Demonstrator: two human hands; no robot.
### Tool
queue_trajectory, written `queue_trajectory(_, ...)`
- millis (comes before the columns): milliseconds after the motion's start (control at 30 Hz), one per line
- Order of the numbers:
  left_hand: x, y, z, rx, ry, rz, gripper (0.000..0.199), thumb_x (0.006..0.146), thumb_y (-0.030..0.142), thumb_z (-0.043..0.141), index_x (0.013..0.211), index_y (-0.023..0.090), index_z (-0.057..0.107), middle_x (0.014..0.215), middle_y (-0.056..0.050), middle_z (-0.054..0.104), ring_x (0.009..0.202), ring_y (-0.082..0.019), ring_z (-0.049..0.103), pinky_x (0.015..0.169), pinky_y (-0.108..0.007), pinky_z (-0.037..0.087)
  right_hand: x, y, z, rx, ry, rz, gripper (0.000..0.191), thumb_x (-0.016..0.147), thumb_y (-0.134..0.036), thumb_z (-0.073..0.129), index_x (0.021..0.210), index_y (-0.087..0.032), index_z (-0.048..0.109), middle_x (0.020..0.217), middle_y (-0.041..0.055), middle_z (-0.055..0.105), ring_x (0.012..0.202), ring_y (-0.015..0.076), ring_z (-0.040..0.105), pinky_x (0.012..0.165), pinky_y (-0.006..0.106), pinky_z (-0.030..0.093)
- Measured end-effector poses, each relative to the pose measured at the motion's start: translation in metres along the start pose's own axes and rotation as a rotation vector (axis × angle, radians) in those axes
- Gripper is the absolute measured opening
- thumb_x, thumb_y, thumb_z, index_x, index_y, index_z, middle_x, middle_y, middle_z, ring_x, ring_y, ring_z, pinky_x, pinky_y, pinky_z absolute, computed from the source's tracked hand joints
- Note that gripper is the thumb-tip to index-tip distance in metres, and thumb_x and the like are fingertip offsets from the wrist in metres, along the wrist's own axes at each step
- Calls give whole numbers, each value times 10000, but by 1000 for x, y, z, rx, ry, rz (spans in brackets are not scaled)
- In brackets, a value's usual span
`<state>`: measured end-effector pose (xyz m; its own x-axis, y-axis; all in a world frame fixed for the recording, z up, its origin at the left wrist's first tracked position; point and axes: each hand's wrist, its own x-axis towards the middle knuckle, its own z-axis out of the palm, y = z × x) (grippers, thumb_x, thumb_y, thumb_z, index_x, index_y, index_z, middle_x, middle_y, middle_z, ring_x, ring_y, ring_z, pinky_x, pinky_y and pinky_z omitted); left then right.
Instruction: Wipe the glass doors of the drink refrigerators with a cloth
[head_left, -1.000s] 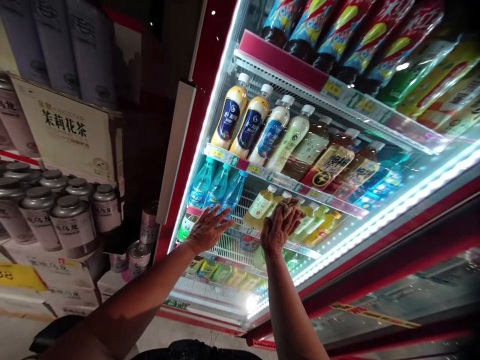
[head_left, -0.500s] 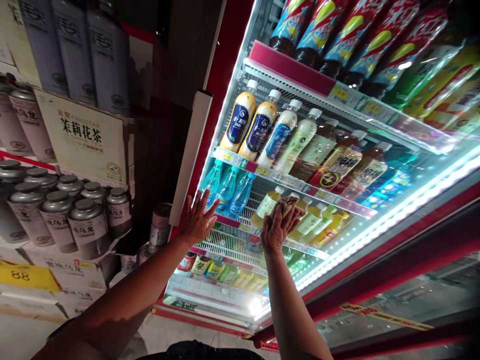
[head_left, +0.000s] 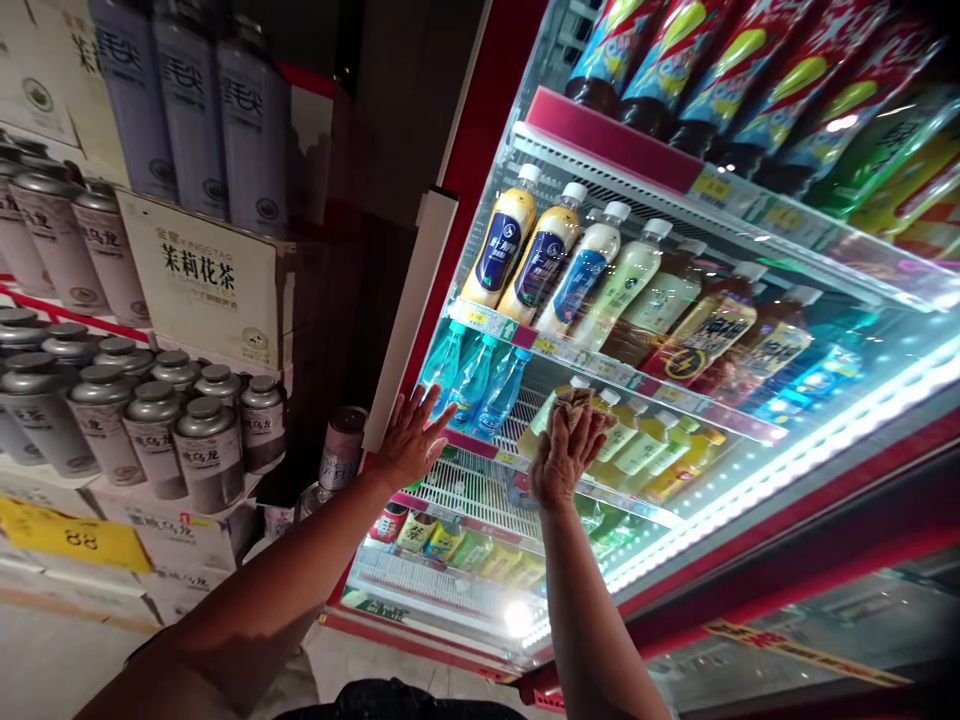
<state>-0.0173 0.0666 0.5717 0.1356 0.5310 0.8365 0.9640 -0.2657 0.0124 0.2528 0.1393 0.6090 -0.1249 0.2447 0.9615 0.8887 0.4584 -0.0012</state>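
My right hand (head_left: 566, 455) presses a crumpled brown cloth (head_left: 574, 398) against what looks like the clear glass door of a lit drinks fridge. Behind the cloth stand yellowish drink bottles (head_left: 645, 447), one partly covered by the hand. My left hand (head_left: 412, 440) lies with fingers spread at the left side of the door, beside the pale vertical handle strip (head_left: 411, 320). It holds nothing. Blue bottles (head_left: 474, 380) show just past its fingertips. Bottles with dark blue labels (head_left: 504, 245) line the shelf above.
On the left, silver-topped cans (head_left: 206, 455) and a jasmine tea box (head_left: 214, 280) are stacked near my left arm. A yellow price sign (head_left: 75, 535) hangs below them. Another red-framed cabinet (head_left: 787, 560) runs along the right. Pale floor (head_left: 352, 660) shows below.
My right hand and the cloth have slid left across the bottles behind. My left hand keeps its place by the handle strip. The whole view has shifted slightly.
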Motion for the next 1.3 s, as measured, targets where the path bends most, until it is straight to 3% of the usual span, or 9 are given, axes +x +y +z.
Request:
queue_trajectory(133,0,0,-1,-4,-9,-7,828,935,342,706,1647,322,285,1732,-109,184,1611,-331,148,1306,-561,147,18,-20,7,10,9,66,436,1025,-281,461,1425,-188,607,1690,191,320,1622,326,124,1235,701,183)
queue_trajectory(367,0,-2,0,-38,7,-9,799,937,331,697,1637,347,313,1729,-74,223,1609,-310,175,1316,-529,151,-3,-10,-12,-24,-269,-273,412,1008,-285,512,1391,-335,656,1606,63,504,1596,254,245,1283,588,168)
queue_trajectory(500,0,1,0,-41,10,-18,752,949,337,677,1624,351,345,1733,-64,218,1612,-305,164,1318,-531,141,3,0,-9,-45,-157,-176,409,1011,-280,498,1385,-286,663,1631,97,464,1599,281,241,1265,605,203)
queue_trajectory(633,0,5,-1,-26,5,-44,751,952,338,673,1625,350,342,1740,-65,188,1615,-314,146,1314,-547,143,21,-27,7,-15,-28,-70,437,1020,-282,488,1431,-236,631,1663,151,401,1609,333,200,1245,668,188)
queue_trajectory(767,0,9,-2,-8,18,-66,749,959,337,666,1629,351,330,1743,-69,162,1616,-321,131,1308,-559,164,22,-46,4,14,-107,-209,440,1017,-265,512,1444,-274,619,1630,110,469,1605,288,230,1273,612,161)
queue_trajectory(900,-2,13,-1,5,3,-86,741,976,314,638,1637,355,306,1747,-67,129,1617,-330,112,1300,-583,182,19,-30,-12,19,-257,-405,456,1017,-243,500,1447,-346,608,1598,45,524,1595,228,266,1296,554,138)
queue_trajectory(1000,-4,19,2,9,6,-121,756,984,298,621,1648,356,265,1752,-76,60,1617,-348,79,1288,-625,181,30,-23,-14,25,-207,-342,477,1019,-254,498,1482,-329,578,1633,67,475,1605,250,239,1288,573,163)
queue_trajectory(1133,-5,27,8,16,36,-172,840,957,271,655,1662,355,204,1753,-79,14,1616,-360,40,1280,-657,175,47,-44,-3,57,-103,-202,514,1030,-279,475,1542,-280,517,1673,119,400,1616,314,192,1263,646,163)
queue_trajectory(1300,-6,32,11,36,40,-199,838,956,247,649,1661,345,207,1753,-79,33,1617,-356,15,1279,-665,169,34,-57,-4,113,-235,-461,508,1028,-257,470,1531,-298,524,1624,74,489,1610,246,225,1298,559,99)
